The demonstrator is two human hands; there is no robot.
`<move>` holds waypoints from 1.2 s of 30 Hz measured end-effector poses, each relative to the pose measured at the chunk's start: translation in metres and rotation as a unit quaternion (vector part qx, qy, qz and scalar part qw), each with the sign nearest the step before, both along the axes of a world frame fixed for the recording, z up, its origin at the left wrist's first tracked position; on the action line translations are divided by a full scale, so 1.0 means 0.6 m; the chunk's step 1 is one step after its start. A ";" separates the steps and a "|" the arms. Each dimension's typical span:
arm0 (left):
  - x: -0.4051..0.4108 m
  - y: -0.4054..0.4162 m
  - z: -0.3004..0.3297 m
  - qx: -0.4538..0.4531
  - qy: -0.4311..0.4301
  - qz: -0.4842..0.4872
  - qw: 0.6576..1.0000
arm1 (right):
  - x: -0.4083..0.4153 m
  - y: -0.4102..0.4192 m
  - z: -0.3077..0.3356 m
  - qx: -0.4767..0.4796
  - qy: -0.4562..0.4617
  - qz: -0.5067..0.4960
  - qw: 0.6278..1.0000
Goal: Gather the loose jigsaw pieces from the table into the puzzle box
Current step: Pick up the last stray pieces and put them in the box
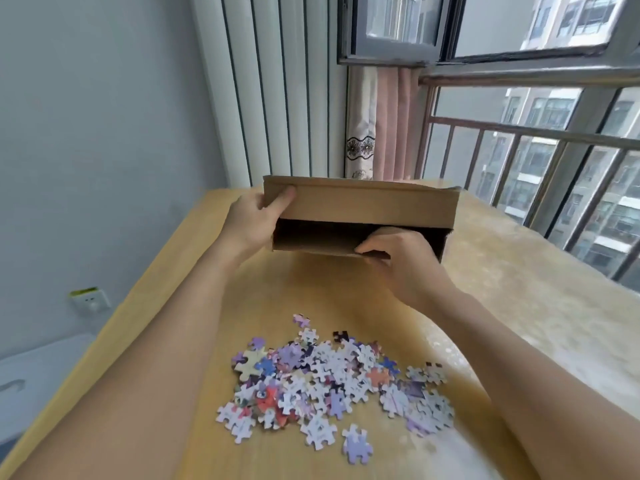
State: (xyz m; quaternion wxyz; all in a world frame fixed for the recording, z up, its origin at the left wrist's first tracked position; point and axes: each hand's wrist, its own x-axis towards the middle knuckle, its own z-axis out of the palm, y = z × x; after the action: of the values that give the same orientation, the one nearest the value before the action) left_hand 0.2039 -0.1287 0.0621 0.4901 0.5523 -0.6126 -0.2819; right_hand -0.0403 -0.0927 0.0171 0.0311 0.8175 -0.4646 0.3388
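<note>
- I see the left hand point(254, 220) gripping the puzzle box point(360, 202) at its left end, thumb on top.
- Right hand point(401, 261) pinches the box's lower front edge.
- Jigsaw pieces point(332, 379) lie heaped on the table point(519, 271), nearer than the box.
- No legible writing.

The puzzle box point(360, 202) I'm holding is plain brown cardboard, dark with shadow inside, and the table point(263, 292) under it is a warm yellow-tan that pales to a mottled cream on its right side. My jigsaw pieces point(332, 382) are mostly white, lilac and purple, with spots of blue, red, orange and one pale yellow piece. Beyond, the wall point(86, 133) is pale grey-blue, the ribbed panel point(277, 98) is white with dark lines, and the curtain point(384, 126) is pink and cream with a dark floral band.
</note>
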 end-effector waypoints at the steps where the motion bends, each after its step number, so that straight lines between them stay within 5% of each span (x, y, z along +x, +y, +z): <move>1: 0.005 0.002 -0.014 0.010 -0.010 0.001 1.000 | 0.009 0.009 -0.006 0.035 -0.010 0.030 0.999; 6: 0.004 0.045 -0.088 0.062 -0.054 -0.027 0.996 | 0.041 0.059 -0.010 0.259 0.044 0.154 0.953; 9: -0.001 0.079 -0.103 0.031 -0.059 0.026 0.997 | 0.029 0.079 -0.006 0.341 0.114 0.159 0.920; 12: 0.007 0.128 -0.112 0.044 -0.157 0.041 0.986 | 0.013 0.093 0.011 0.388 0.204 0.123 0.891; 17: 0.032 0.192 -0.149 0.129 -0.189 -0.131 0.965 | 0.032 0.118 0.029 0.368 0.313 0.096 0.871; 21: 0.011 0.201 -0.151 0.134 -0.131 -0.165 0.968 | 0.048 0.130 0.023 0.331 0.308 0.076 0.889; 30: -0.064 0.203 -0.158 0.083 0.155 -0.060 0.983 | 0.080 0.152 0.002 0.344 0.283 0.082 0.892; 36: -0.034 0.207 -0.118 0.114 0.087 -0.101 0.985 | 0.095 0.170 -0.017 0.328 0.290 0.129 0.890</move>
State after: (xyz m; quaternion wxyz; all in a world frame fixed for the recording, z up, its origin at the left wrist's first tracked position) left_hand 0.1832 -0.0046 -0.0085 0.4445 0.5133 -0.5844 -0.4443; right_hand 0.0168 0.0094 0.0070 -0.1498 0.8956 -0.4105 -0.0839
